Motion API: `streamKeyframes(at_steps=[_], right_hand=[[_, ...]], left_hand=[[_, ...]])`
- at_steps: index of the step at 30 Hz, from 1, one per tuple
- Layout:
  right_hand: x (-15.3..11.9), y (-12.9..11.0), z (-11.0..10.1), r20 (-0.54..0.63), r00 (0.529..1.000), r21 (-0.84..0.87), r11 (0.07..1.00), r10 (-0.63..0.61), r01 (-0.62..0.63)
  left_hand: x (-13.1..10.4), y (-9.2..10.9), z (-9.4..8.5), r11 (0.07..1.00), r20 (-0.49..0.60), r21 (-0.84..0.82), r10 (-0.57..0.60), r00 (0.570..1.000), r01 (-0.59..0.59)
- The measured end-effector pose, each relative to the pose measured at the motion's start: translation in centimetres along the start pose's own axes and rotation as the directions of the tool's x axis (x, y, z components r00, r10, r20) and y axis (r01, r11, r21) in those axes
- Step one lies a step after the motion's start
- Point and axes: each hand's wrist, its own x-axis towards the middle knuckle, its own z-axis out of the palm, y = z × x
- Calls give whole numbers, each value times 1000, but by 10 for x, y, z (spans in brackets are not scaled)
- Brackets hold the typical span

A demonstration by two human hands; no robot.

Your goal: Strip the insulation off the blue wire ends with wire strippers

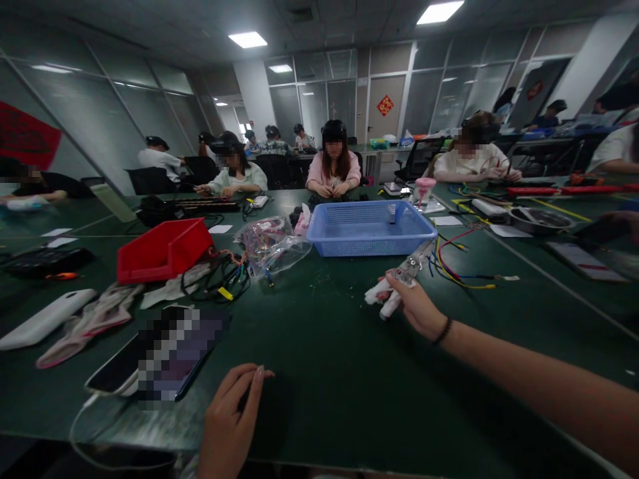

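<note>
My right hand [412,303] is wrapped round the white-covered handles of a wire stripper [412,264], whose metal jaws point away towards the right corner of a blue basket [369,247]. Red, yellow and blue wires [442,266] lie on the table just beside the jaws. My left hand [234,412] is over the table's near edge, with thumb and fingers pressed together at the tips. Whatever may be between those fingertips is too small to make out.
At the left are a red bin [164,256], a clear bag of wires [272,246], phones [160,352], a glove [90,326] and a white case [47,319]. A metal bowl [542,221] stands at the right. People sit across the green table [319,399].
</note>
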Motion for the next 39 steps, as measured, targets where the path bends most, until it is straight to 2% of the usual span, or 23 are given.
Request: streamKeyframes(at_steps=[2,3,5,7,9,12,16,19,24,26,28,30,32,34,36,39], right_hand=[[-9,2,5,66,997,-6,999,42,-42],[-15,4,8,136,987,-16,996,90,-89],[-25,9,13,318,923,-52,976,216,-210],[-27,13,15,380,883,-70,960,276,-270],[-17,14,11,326,911,-42,966,254,-254],[9,9,0,211,965,22,987,154,-162],[28,-3,-10,105,993,78,995,46,-54],[19,-6,-6,135,990,71,996,50,-60],[-4,2,6,223,966,-10,992,128,-129],[-4,3,7,160,984,-7,997,78,-78],[-3,-3,2,36,999,25,999,-34,33],[-4,-16,-7,-82,986,53,987,-146,150],[-12,-32,-22,-144,965,53,972,-219,229],[-23,-46,-42,-189,933,-46,952,-307,304],[-32,-53,-67,-236,904,-211,926,-358,312],[-36,-47,-101,-334,829,-490,833,-450,255]], left_hand=[[0,-1,0,1000,-2,-3,-1,1000,1],[0,-2,0,1000,-3,-5,-2,1000,2],[-1,-2,0,1000,-3,-8,-5,1000,5],[-1,-3,0,1000,-2,-8,-4,1000,4],[-1,-3,1,1000,0,-6,-4,1000,4],[-2,-3,2,1000,10,-4,-3,1000,3],[-4,-4,3,1000,14,0,-5,1000,5],[-4,-4,4,1000,12,16,-11,1000,11],[-2,-3,4,999,-8,43,25,1000,-24],[-2,-4,3,996,-33,62,72,997,-70],[-2,-7,1,988,-58,92,126,990,-120],[-2,-9,-2,976,-54,125,188,981,-181],[1,-8,-4,951,29,126,280,960,-281],[8,1,-4,943,67,88,317,946,-322],[19,21,-1,948,203,29,305,930,-318],[44,66,12,919,372,-76,385,844,-386]])
